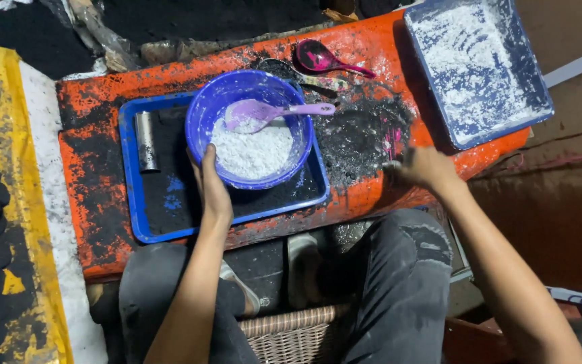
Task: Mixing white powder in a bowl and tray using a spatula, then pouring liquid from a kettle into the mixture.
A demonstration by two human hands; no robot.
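Observation:
My left hand (211, 183) grips the near rim of a blue bowl (218, 101) holding white powder (252, 149) and a lilac plastic spoon (264, 112). The bowl sits in a blue tray (129, 175) dusted with black powder, on an orange board (95, 195). A small metal cylinder (146, 140) lies in the tray's left part. My right hand (426, 168) rests at the board's near edge by a heap of black powder (362, 131), fingers curled around something small that I cannot make out.
A second blue tray (530, 74) with white powder sits at the board's right end. A magenta spoon (321, 57) lies at the far edge. Black round pieces line the left on a yellow surface (18, 202). A wicker basket (291, 334) stands between my knees.

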